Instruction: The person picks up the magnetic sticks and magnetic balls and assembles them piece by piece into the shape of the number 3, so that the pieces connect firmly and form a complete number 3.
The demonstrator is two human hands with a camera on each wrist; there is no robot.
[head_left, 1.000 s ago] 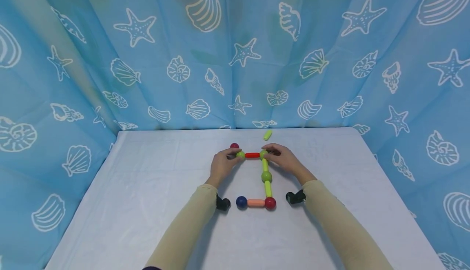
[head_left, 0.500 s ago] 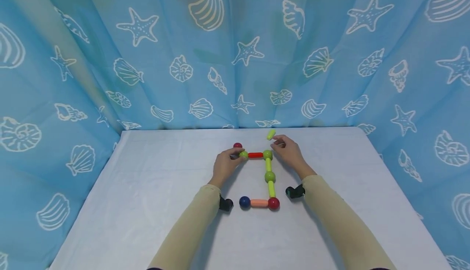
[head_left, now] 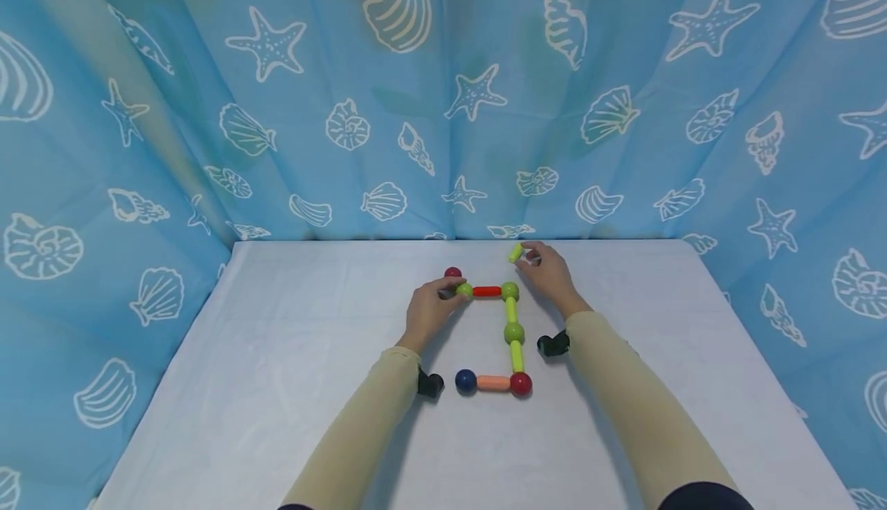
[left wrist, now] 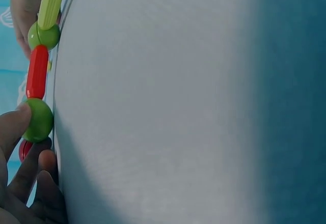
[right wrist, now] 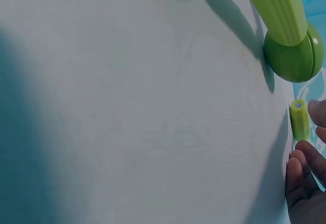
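In the head view, my left hand (head_left: 430,310) pinches a green ball (head_left: 465,290) between thumb and fingers. A red rod (head_left: 487,291) joins that ball to another green ball (head_left: 510,290). From there a yellow-green rod (head_left: 511,310), a third green ball (head_left: 514,332) and a second yellow-green rod (head_left: 517,357) run down to a red ball (head_left: 521,384). My right hand (head_left: 550,275) reaches past the far corner, thumb and finger spread around a loose yellow-green rod (right wrist: 299,119). In the right wrist view its fingertips are right at that rod.
A salmon rod (head_left: 493,383) links the near red ball to a dark blue ball (head_left: 466,381). Behind the left fingers sits a dark red ball (head_left: 453,272). A blue shell-print curtain (head_left: 409,109) rises at the back edge of the white table (head_left: 277,356).
My right hand has let go of the far right green ball and moved away from me to the loose yellow-green rod. My left hand keeps its pinch on the green ball.
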